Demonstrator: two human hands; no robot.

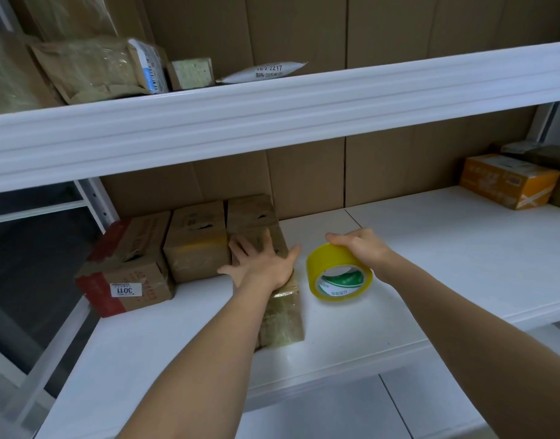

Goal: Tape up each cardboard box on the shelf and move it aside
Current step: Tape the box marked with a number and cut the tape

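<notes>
My left hand (262,264) lies flat, fingers spread, on top of a long taped cardboard box (282,318) that stands on the white shelf (415,274). My right hand (361,247) grips a roll of yellow tape (339,274) from above, just right of that box and slightly above the shelf board. Left of the box sit two more brown boxes: one (196,245) beside it and one with red print and a "3011" label (126,267) at the shelf's left end.
An orange box (509,182) and darker parcels stand at the far right of the shelf. The shelf above (272,112) carries padded envelopes and a white parcel. Brown cardboard lines the back. A white upright post (98,201) stands at left.
</notes>
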